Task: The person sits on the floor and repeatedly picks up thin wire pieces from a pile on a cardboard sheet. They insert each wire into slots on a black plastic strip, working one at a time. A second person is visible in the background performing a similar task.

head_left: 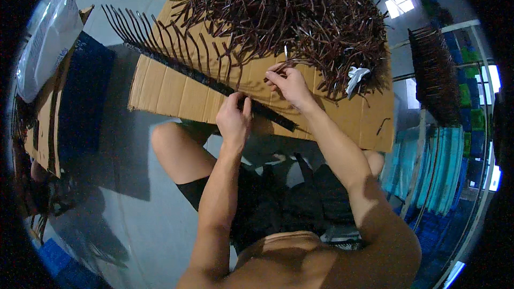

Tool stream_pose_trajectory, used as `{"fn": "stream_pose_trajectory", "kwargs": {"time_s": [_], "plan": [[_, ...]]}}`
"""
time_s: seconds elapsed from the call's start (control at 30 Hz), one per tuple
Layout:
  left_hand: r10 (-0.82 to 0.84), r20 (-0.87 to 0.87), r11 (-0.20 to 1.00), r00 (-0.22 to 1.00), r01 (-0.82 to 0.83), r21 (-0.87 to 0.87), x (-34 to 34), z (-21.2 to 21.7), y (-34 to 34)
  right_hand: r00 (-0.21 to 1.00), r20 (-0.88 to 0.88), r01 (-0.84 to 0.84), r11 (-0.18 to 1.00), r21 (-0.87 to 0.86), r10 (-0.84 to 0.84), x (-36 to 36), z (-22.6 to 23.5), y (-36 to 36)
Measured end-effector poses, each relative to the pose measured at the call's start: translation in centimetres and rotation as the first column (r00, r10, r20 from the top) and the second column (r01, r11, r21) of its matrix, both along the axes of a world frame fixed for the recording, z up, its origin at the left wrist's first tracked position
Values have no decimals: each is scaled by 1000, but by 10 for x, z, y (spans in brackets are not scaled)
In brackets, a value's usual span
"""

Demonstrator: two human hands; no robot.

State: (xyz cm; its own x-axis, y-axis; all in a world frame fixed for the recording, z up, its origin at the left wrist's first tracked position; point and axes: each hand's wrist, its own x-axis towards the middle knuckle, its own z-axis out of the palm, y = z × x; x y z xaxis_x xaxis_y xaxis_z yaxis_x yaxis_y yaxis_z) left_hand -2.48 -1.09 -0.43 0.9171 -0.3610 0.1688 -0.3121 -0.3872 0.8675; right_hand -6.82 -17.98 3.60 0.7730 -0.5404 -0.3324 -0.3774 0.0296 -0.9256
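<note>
A long dark strip [187, 72] lies slantwise over the cardboard, with a row of curved brown stems [170, 37] standing out from its far side. My left hand [234, 120] is closed on the strip near its middle, thumb and fingertips pinched beside the last of the stems. To the right of it, my right hand [290, 85] pinches a few thin brown stems [286, 65] between thumb and fingers; their exact number is hidden. Beyond both hands spreads a big heap of loose brown stems [278, 13], reaching close to my right fingers.
A flat cardboard sheet [166, 88] lies under the work, in front of my knees. White crumpled scrap [357, 77] rests on the heap. At left stand a cardboard box [51, 123] and a clear plastic bag [48, 43]. A rack with turquoise panels [428, 168] is at right.
</note>
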Motion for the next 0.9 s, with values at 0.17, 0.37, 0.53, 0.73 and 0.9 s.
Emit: {"fn": "stream_pose_trajectory", "kwargs": {"time_s": [0.17,0.37,0.53,0.73,0.9], "plan": [[18,156,1000,988,-21,16,-2,-1,-3,968,251,-23,992,127,-10,-10,-10,33],[-44,264,999,964,37,29,2,-2,-1,949,309,-44,997,-56,59,-9,-15,45],[-71,246,996,967,57,62,4,-4,0,956,287,-32,992,-123,67,-10,-11,49],[-67,241,995,968,48,83,2,-1,-2,974,202,-46,969,-243,97,-12,-6,55],[-15,207,997,978,0,75,2,-3,-1,953,148,-115,770,-627,263,-7,6,59]]}}
